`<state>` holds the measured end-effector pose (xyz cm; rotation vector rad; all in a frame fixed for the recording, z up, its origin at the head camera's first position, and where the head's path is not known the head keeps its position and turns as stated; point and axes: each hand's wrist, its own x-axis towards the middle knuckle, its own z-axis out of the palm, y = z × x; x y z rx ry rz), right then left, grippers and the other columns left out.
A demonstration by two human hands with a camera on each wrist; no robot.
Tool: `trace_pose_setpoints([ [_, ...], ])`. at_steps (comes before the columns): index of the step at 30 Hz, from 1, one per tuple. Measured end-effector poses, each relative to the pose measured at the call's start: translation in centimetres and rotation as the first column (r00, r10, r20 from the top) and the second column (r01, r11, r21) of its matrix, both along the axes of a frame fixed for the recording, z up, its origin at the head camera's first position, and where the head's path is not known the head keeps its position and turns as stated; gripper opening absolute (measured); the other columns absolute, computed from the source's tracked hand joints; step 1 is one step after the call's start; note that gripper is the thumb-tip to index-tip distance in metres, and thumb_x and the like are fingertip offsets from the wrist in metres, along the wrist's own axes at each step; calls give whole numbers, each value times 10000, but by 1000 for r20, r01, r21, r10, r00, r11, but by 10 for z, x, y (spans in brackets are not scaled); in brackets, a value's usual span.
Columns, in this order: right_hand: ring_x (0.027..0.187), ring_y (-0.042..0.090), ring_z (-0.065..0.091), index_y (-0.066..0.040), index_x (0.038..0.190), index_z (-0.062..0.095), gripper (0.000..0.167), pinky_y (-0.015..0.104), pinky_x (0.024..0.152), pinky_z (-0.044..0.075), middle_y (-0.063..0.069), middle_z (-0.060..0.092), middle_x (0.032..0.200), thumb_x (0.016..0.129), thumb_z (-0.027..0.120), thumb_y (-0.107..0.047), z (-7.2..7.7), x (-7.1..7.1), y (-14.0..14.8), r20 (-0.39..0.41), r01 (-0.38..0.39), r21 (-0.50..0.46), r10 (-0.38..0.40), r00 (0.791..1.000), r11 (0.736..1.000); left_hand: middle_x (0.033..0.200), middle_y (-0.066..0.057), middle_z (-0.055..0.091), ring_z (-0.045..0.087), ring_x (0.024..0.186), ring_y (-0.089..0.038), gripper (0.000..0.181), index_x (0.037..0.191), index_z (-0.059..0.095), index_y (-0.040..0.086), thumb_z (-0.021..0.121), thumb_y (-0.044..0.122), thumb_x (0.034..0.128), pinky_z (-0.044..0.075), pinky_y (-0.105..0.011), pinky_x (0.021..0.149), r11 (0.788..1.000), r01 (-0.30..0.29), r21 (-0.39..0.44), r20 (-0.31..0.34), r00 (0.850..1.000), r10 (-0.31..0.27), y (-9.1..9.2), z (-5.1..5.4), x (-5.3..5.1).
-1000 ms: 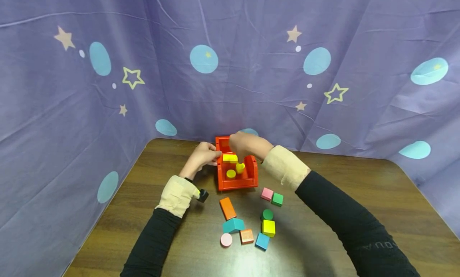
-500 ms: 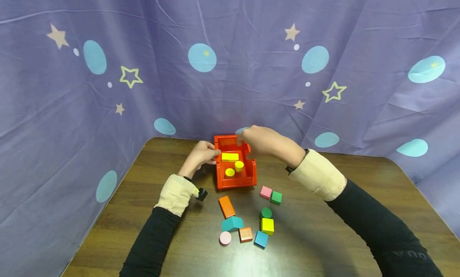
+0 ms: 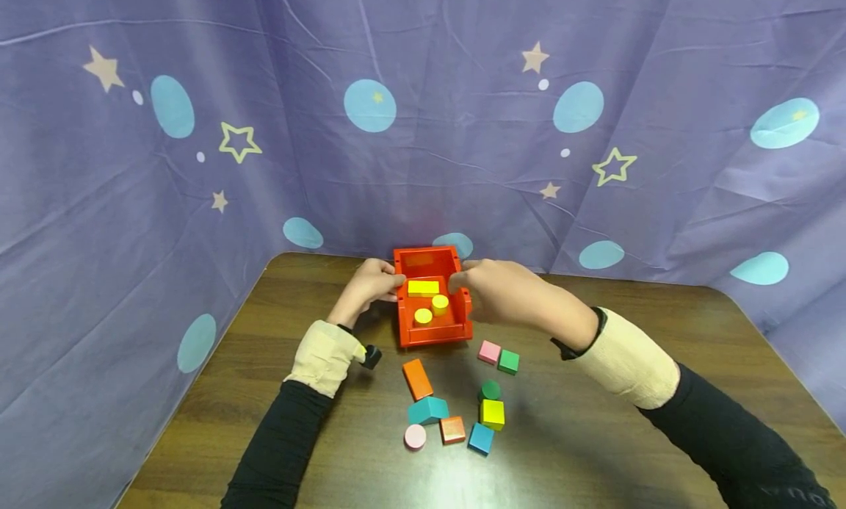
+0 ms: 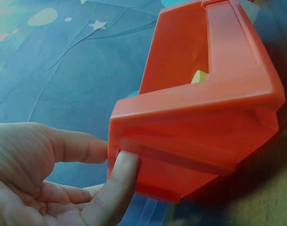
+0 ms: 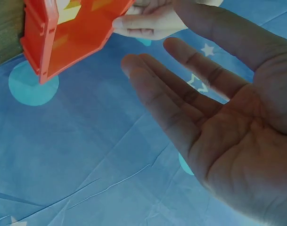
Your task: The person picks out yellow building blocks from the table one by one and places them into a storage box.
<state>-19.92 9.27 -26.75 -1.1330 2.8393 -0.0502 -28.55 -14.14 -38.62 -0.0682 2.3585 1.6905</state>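
A red open-topped plastic box (image 3: 436,341) stands at the back of the table. In it lie a yellow rectangular block (image 3: 423,289) and two yellow cylinders, one taller (image 3: 439,305) and one lower (image 3: 423,317). My left hand (image 3: 371,283) grips the box's left side, its thumb and fingers at the wall's edge in the left wrist view. Beside the right wall is my right hand (image 3: 500,291). The right wrist view shows that hand (image 5: 228,117) with its fingers extended and nothing held; whether it touches the box I cannot tell.
In front of the box lie an orange block (image 3: 418,380), a teal wedge (image 3: 427,410), a pink disc (image 3: 415,437), a smaller orange block (image 3: 452,430) and a blue block (image 3: 481,439). To the right are yellow (image 3: 492,414), pink (image 3: 489,352) and green (image 3: 509,361) blocks and a green cylinder (image 3: 490,390).
My right hand has withdrawn from above the yellow pieces, first up and right, then down beside the right wall. The taller yellow cylinder now stands free in the box. My left hand has stayed.
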Motion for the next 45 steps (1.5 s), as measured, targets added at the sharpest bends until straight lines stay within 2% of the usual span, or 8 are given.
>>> trace_pose_setpoints([
  [5, 836, 200, 671, -112, 1149, 736, 357, 325, 694, 614, 59, 701, 1078, 807, 832, -75, -7, 13, 9, -22, -22, 3, 22, 1000, 1000, 895, -85, 546, 581, 628, -84, 193, 1093, 538, -98, 605, 42, 979, 599, -162, 568, 1000, 2, -2, 2, 1000, -2, 0, 1, -1],
  [10, 822, 187, 688, -107, 1171, 724, 393, 312, 681, 616, 59, 698, 1080, 802, 859, -117, -19, 25, 16, -21, -43, 21, 43, 999, 999, 909, -101, 559, 587, 659, -105, 226, 1122, 540, -114, 602, 49, 978, 622, -187, 622, 1000, 3, -7, 2, 1000, -3, 0, 2, 1],
  [14, 820, 188, 696, -104, 1156, 725, 377, 312, 665, 613, 58, 707, 1067, 802, 853, -110, -29, 35, 22, -23, -67, 1, 67, 997, 998, 893, -123, 571, 603, 650, -123, 231, 1100, 534, -134, 605, 37, 962, 632, -211, 624, 1000, 14, 0, -13, 1000, -14, -1, 3, 3],
  [22, 853, 182, 700, -135, 1156, 725, 416, 334, 699, 623, 38, 713, 1101, 772, 883, -111, -47, 50, 30, 59, -48, -4, 48, 997, 999, 917, -94, 553, 585, 643, -89, 263, 1158, 523, -124, 606, 48, 977, 604, -164, 585, 1000, -1, -13, 9, 1000, 2, 1, 3, 1],
  [27, 916, 202, 719, -138, 1113, 734, 379, 340, 736, 631, 42, 724, 1141, 769, 892, -119, -60, 57, 34, 113, -35, 2, 35, 993, 999, 958, -106, 549, 585, 654, -93, 310, 1210, 519, -131, 607, 67, 988, 612, -170, 602, 1000, 2, -27, 13, 1000, -1, 0, 3, 1],
  [34, 838, 161, 701, -124, 1101, 737, 370, 311, 702, 626, 34, 747, 1078, 767, 894, -123, -76, 64, 38, 167, -37, 24, 32, 985, 999, 989, -123, 551, 599, 677, -111, 340, 1242, 510, -144, 599, 69, 993, 634, -202, 650, 1000, 3, -31, 10, 1000, -2, 0, 1, 2],
  [40, 849, 147, 696, -144, 1095, 750, 387, 275, 667, 608, 30, 714, 1062, 743, 908, -122, -91, 67, 40, 152, -50, 37, 43, 987, 998, 935, -100, 549, 599, 631, -97, 342, 1239, 515, -162, 598, 48, 982, 623, -186, 612, 1000, -2, -17, -6, 1000, 2, 1, -1, 0],
  [45, 833, 145, 696, -148, 1077, 751, 400, 276, 640, 605, 21, 705, 1024, 716, 921, -116, -98, 67, 40, 114, -65, 32, 61, 992, 997, 906, -86, 546, 598, 617, -95, 334, 1229, 517, -169, 596, 36, 977, 625, -189, 611, 1000, -3, -9, -13, 1000, 3, 0, -3, 0],
])
